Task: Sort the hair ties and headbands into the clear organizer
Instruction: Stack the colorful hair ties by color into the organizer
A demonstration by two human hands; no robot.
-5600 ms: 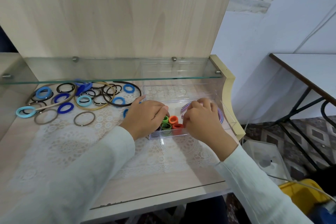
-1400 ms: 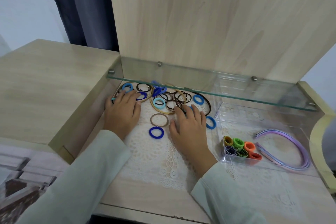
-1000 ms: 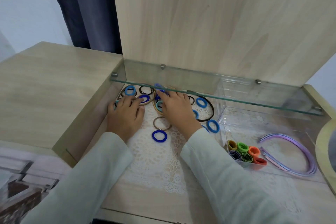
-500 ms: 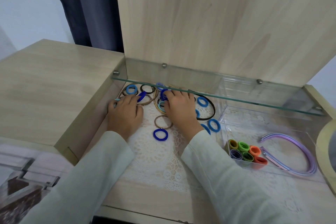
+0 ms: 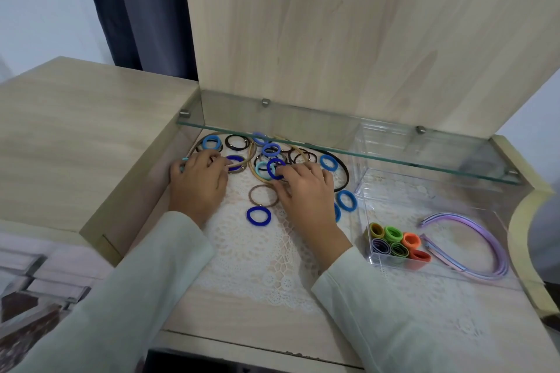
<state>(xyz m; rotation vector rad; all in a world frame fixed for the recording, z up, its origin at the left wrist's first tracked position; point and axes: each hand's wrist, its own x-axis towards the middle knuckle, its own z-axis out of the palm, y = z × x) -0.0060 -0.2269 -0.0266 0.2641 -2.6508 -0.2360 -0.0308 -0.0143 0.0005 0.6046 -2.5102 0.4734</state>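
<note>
A pile of hair ties [image 5: 269,150] in blue, black and brown, with thin tan hoops, lies on the lace mat under the glass shelf. My right hand [image 5: 306,194] pinches a dark blue hair tie [image 5: 274,168] at the pile's front. My left hand [image 5: 197,185] rests on the pile's left side, fingertips on a tan hoop [image 5: 247,160] and another dark blue tie [image 5: 235,160]. The clear organizer [image 5: 362,215] stands to the right. It holds several rolled coloured ties [image 5: 394,242] and a purple headband [image 5: 485,239].
Loose on the mat are a dark blue tie [image 5: 258,216], a brown ring [image 5: 263,195] and a blue tie [image 5: 346,200]. A glass shelf [image 5: 348,151] overhangs the pile. A raised wooden top [image 5: 75,130] walls the left side.
My right hand has drawn back slightly from under the shelf and now holds a dark blue tie. The left hand stays on the pile's left side. Earlier both hands were at the organizer.
</note>
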